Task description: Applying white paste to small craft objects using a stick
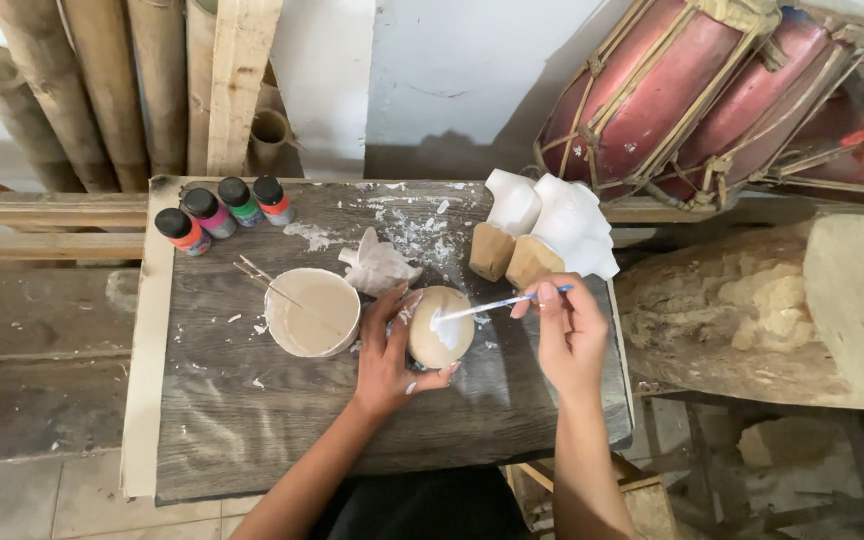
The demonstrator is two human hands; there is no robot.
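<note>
My left hand (388,352) cups a round tan wooden piece (439,328) that rests on the dark wooden board (252,410). A white patch of paint shows on its top. My right hand (569,330) grips a thin blue-handled brush (497,304), and the brush tip touches the white patch. Just left of the piece stands a round bowl of cream-white paint (312,312) with two thin sticks (264,280) lying across its rim.
Several small paint bottles (220,212) stand at the board's far left corner. A crumpled white cloth (376,264) and two white-painted wooden figures (547,232) lie beyond the piece. Bamboo poles (102,90), red drums (697,95) and a log (772,310) surround the board.
</note>
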